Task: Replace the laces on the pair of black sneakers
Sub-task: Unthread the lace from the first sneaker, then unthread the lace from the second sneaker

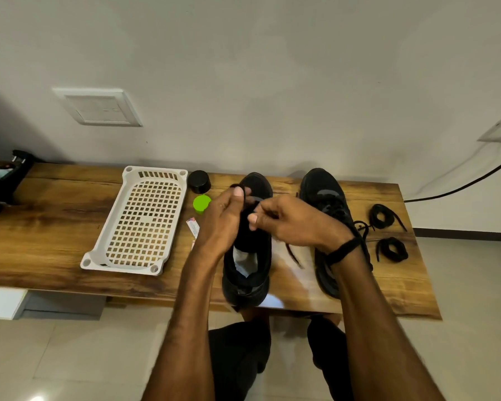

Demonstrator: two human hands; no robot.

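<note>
- Sneaker (248,256) being worked on stands at the middle of the desk (55,227), toe toward the wall.
- Left hand (223,218) and right hand (289,224) each pinch its black lace (248,195) between curled fingers (237,195).
- Likely best: pull straight through each eyelet, keeping slack even.

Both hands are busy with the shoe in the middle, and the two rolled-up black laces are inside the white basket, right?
No. The left hand and right hand are at the middle sneaker, but the rolled-up laces lie on the table beside the other sneaker, not in the white basket. The head view shows it.
</note>
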